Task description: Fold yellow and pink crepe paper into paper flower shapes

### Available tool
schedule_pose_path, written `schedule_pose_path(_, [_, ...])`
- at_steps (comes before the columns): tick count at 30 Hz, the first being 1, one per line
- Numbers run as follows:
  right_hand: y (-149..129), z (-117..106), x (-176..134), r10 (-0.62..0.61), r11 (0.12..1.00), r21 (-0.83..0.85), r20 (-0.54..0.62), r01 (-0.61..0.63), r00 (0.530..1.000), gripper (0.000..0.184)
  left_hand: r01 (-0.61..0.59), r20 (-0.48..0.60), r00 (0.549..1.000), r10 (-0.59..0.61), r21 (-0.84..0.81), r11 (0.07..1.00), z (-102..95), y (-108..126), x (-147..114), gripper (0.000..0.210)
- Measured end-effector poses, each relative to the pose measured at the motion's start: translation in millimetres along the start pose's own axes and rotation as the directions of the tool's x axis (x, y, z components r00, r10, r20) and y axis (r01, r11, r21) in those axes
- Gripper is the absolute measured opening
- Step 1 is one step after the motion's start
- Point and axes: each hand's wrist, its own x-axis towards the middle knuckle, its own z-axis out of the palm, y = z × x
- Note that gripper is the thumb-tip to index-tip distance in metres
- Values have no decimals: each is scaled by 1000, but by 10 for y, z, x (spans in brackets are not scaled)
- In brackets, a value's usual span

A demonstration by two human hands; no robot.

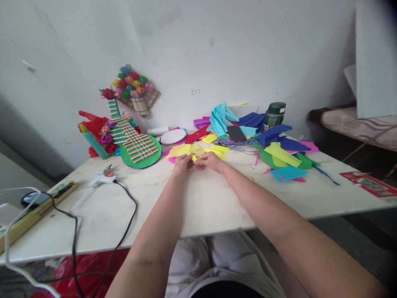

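Over the middle of the table, my left hand (184,162) and my right hand (210,160) meet with fingers pinched together. Between them is a small piece of yellow crepe paper (194,157), gripped from both sides; its exact shape is partly covered by the fingers. Just behind the hands lie several loose yellow crepe paper pieces (181,150), with some pink paper showing under them. A white round disc (173,136) lies beyond, to the left of a red paper strip (197,135).
At left stand a green paper guitar (141,163) with flowers, a glue gun (104,178) with its black cord, and a power strip (40,207). Coloured paper (288,174), a phone (236,133) and a dark bottle (274,114) occupy the right side. A flower bouquet (133,85) hangs on the wall.
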Motion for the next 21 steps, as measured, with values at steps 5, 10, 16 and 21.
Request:
schedule_pose_path(5, [25, 17, 2, -4, 1000, -30, 22, 4, 1000, 29, -7, -67, 998, 8, 12, 1000, -14, -12, 22, 42])
schedule_pose_path(10, [-15, 48, -26, -14, 1000, -13, 41, 15, 999, 30, -21, -94, 995, 23, 24, 999, -16, -14, 25, 41])
schedule_pose_path(16, [-26, 25, -20, 15, 1000, -21, 5, -15, 1000, 20, -3, -84, 996, 7, 44, 999, 16, -7, 6, 39])
schedule_pose_path(21, [13, 34, -6, -25, 999, -43, 7, 26, 1000, 22, -4, -110, 994, 6, 14, 1000, 12, -20, 21, 39])
